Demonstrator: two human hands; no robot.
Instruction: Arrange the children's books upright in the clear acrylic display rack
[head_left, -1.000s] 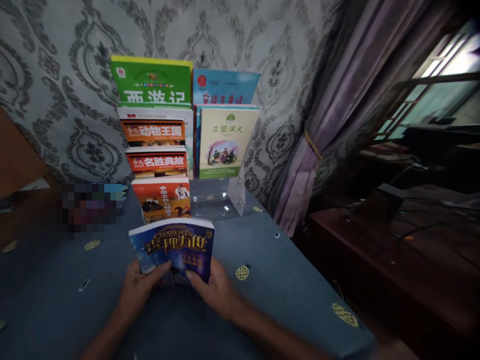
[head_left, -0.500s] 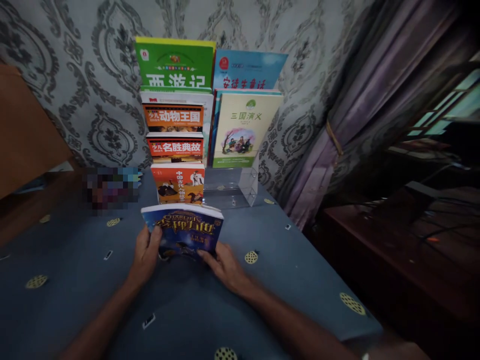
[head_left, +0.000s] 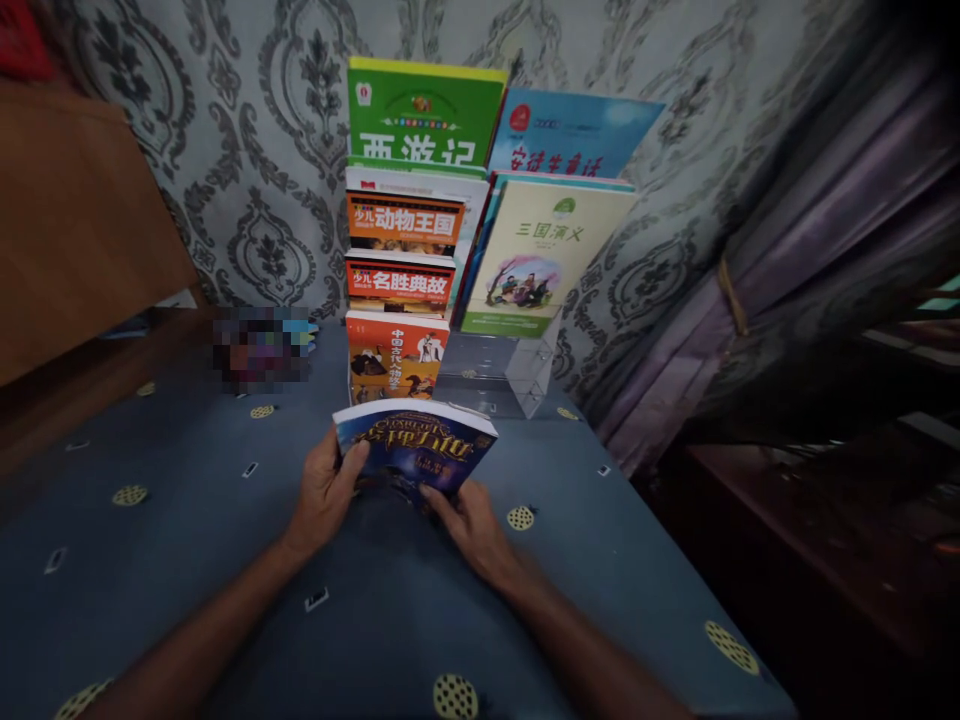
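A dark blue paperback book (head_left: 420,452) with gold lettering is held over the table, tilted, its white page edge facing away from me. My left hand (head_left: 328,492) grips its left side, thumb on the cover. On the right side, my right hand (head_left: 472,525) closes on it, thumb also on the cover. Just beyond stands a clear acrylic book rack (head_left: 529,370) with stepped tiers. Its left column holds an orange book (head_left: 397,355) at the front, several more behind, and a green book (head_left: 427,115) at the top. A cream book (head_left: 551,255) and a blue book (head_left: 577,130) stand on the right.
A blue tablecloth (head_left: 247,560) with pineapple prints covers the table. At the left are a blurred-out item (head_left: 262,348) and an orange-brown panel (head_left: 82,220). Patterned wallpaper rises behind. To the right hang a tied purple curtain (head_left: 690,350) and a dark red surface (head_left: 787,510).
The view has turned a little left, so the rack and books sit further right in the picture. Both hands still hold the blue book, which is now slightly more tilted.
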